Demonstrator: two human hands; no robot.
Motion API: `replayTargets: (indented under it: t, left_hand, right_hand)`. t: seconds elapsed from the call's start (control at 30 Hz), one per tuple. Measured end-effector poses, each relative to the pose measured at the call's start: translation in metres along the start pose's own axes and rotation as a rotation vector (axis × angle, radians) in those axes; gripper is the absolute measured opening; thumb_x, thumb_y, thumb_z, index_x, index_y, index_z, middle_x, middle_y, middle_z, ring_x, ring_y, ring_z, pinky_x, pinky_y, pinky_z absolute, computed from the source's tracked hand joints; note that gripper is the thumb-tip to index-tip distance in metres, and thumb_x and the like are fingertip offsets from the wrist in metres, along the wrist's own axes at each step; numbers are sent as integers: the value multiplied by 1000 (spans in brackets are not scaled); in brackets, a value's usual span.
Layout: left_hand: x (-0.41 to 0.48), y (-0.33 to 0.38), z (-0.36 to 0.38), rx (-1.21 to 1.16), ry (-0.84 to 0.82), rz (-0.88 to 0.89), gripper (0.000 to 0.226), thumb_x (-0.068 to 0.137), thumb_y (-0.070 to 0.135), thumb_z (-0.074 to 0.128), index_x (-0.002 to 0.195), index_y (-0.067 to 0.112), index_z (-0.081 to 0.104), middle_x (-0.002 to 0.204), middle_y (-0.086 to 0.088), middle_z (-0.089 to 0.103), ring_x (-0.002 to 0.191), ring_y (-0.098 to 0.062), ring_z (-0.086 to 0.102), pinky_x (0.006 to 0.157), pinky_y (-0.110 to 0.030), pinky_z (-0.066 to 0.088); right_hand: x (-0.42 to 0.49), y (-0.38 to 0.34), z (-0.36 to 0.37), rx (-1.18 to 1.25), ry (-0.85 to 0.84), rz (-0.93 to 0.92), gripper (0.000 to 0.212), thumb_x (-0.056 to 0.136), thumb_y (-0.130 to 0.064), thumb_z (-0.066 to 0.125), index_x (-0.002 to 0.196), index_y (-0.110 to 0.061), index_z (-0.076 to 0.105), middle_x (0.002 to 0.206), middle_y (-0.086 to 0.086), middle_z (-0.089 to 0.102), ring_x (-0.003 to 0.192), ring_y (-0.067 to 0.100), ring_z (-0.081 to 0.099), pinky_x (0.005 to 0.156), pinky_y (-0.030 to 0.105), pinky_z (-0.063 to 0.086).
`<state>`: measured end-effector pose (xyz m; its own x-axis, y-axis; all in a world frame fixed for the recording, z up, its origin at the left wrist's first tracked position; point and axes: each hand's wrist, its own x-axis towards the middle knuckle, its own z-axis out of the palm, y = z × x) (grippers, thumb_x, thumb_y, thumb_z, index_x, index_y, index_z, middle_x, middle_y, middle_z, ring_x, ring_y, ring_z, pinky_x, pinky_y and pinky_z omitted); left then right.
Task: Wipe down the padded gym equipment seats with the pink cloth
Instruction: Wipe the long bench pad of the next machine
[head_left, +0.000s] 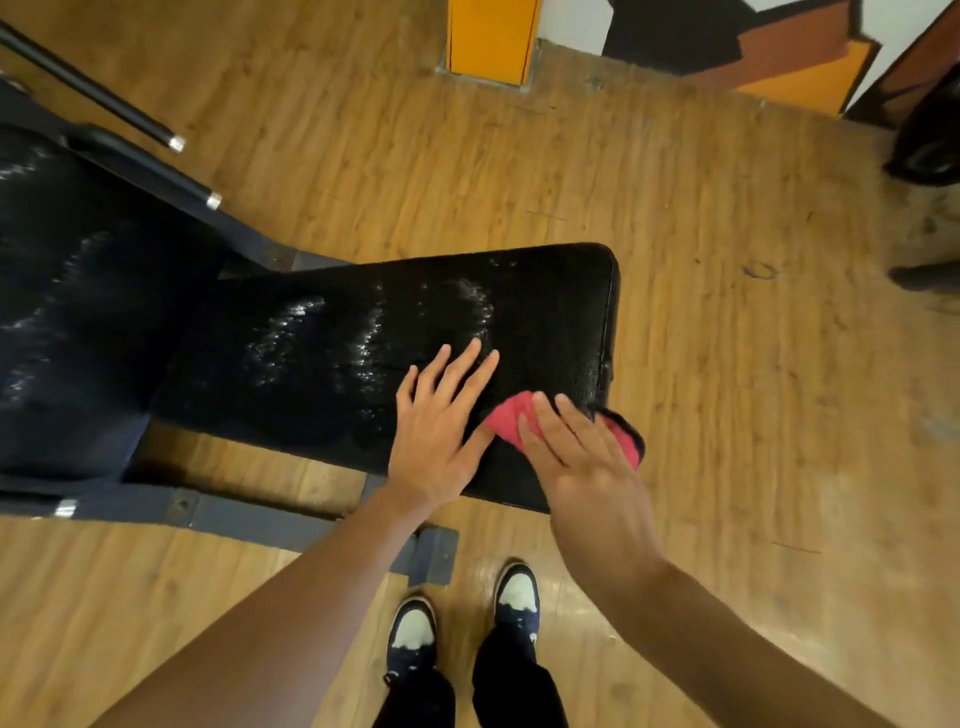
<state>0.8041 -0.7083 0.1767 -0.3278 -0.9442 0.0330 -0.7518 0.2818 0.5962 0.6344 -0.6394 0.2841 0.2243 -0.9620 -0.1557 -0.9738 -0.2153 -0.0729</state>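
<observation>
We are pressing our left hand (441, 426), fingers spread flat, on the black padded seat (363, 353). Our right hand (582, 457), fingers straight and together, is pressing the pink cloth (511, 415) onto the seat's near right corner. Wet streaks are glistening further left.

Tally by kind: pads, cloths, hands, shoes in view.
Pads: 2, the seat and the backrest
Cloths: 1, the pink cloth
Hands: 2, the left hand and the right hand
Shoes: 2, left shoe and right shoe
Total: 7

Wood-plank floor (701, 322); beyond it a white wall (571, 21) painted with black, brown and orange shapes, an orange pillar (491, 39) standing against it.
</observation>
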Motion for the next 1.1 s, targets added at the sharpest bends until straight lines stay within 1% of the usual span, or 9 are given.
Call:
replayTargets:
  t: [0.07, 0.17, 0.27, 0.4, 0.5, 0.63, 0.8, 1.0, 1.1]
  left_hand:
    - [-1, 0, 1, 2, 3, 8, 66, 107, 60, 24, 165, 29, 29, 173, 7, 23, 161, -22, 13, 125, -58, 17]
    - [0, 0, 1, -6, 1, -4, 63, 106, 53, 28, 165, 30, 29, 172, 7, 23, 161, -22, 13, 126, -57, 15]
    - [0, 1, 0, -9, -4, -18, 64, 103, 47, 35, 165, 32, 27, 172, 8, 22, 161, -20, 12, 128, -55, 11]
    - [1, 1, -1, -28, 13, -12, 63, 103, 45, 37, 164, 29, 30, 172, 6, 25, 161, -21, 15, 127, -58, 14]
    - [1, 0, -1, -43, 10, -12, 62, 102, 41, 37, 163, 28, 32, 172, 6, 25, 161, -21, 14, 125, -61, 16]
    - [1, 1, 0, -45, 6, -9, 63, 103, 42, 35, 164, 28, 30, 172, 5, 26, 161, -21, 14, 125, -60, 16]
    - [1, 1, -2, -30, -5, -27, 64, 101, 40, 38, 164, 28, 31, 171, 6, 25, 160, -20, 15, 127, -57, 14]
    - [2, 2, -3, -31, -23, -29, 62, 103, 41, 36, 163, 26, 33, 172, 4, 23, 161, -20, 13, 126, -58, 15]
    - [2, 3, -2, -36, -22, -22, 63, 103, 40, 36, 164, 27, 30, 172, 4, 24, 161, -21, 13, 125, -60, 16]
  right_hand:
    - [31, 14, -5, -63, 12, -29, 85, 62, 8, 78, 143, -2, 54, 150, 19, 48, 140, 37, 45, 115, 51, 37]
    - [126, 45, -15, -133, 38, -16, 62, 82, 6, 53, 144, 2, 48, 151, 25, 45, 142, 42, 38, 117, 50, 34]
    - [192, 70, -17, -125, 46, 80, 50, 88, 8, 48, 136, -1, 56, 141, 23, 53, 133, 41, 46, 111, 47, 38]
    - [118, 45, -7, -79, 78, 22, 72, 71, 15, 61, 142, -1, 54, 149, 21, 49, 137, 41, 47, 116, 53, 37]
    - [32, 17, -2, 6, 7, -93, 83, 56, 15, 73, 136, -3, 61, 144, 17, 56, 132, 37, 54, 110, 57, 42]
    - [68, 34, -3, -39, 38, -99, 79, 59, 16, 67, 135, -1, 61, 142, 21, 56, 134, 40, 52, 110, 56, 40]
    - [166, 54, -12, -9, 27, 68, 61, 85, 9, 54, 145, -3, 50, 151, 23, 45, 145, 37, 37, 119, 48, 31]
    - [25, 12, 9, 45, 55, -69, 73, 72, 6, 54, 144, -8, 53, 150, 16, 49, 140, 35, 46, 118, 53, 31]
    - [42, 28, 8, 27, 52, -76, 75, 72, 8, 68, 145, -8, 52, 151, 17, 48, 142, 35, 43, 118, 50, 32]
